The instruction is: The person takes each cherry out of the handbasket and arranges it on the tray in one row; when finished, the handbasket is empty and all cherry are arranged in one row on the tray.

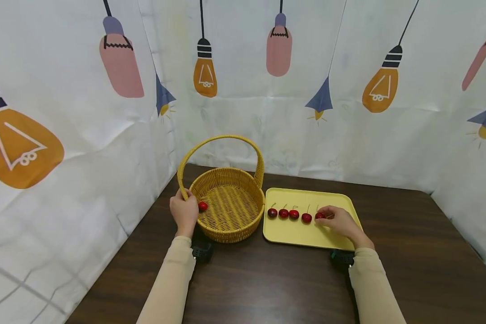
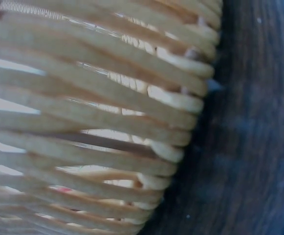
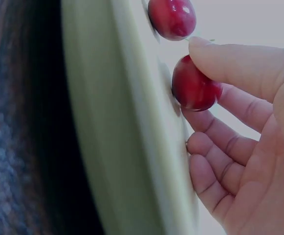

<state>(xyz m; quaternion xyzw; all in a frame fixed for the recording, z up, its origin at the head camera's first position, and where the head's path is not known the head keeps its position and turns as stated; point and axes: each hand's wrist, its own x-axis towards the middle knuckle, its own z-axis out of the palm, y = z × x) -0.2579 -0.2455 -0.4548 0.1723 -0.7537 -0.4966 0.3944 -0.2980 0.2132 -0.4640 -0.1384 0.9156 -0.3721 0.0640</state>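
Note:
A round yellow wicker basket (image 1: 227,234) with a tall arched handle stands left of centre. My left hand (image 1: 184,212) grips its left side, where the handle meets the rim. One red cherry (image 1: 203,206) lies inside the basket near that hand. To the right, my right hand (image 1: 340,222) reaches over a pale yellow tray (image 1: 303,239), its thumb and fingers pinching the rightmost cherry (image 3: 194,85). Another cherry (image 3: 172,18) sits just beyond it in the right wrist view. The left wrist view holds only the basket's woven wall (image 2: 83,107) close up; the left fingers are out of it.
Several stemmed cherries (image 1: 283,213) lie in a row across the tray. Basket and tray stand side by side on a dark wooden table (image 1: 267,279). A white cloth (image 1: 348,148) printed with hanging lamps rises behind the table and along both sides.

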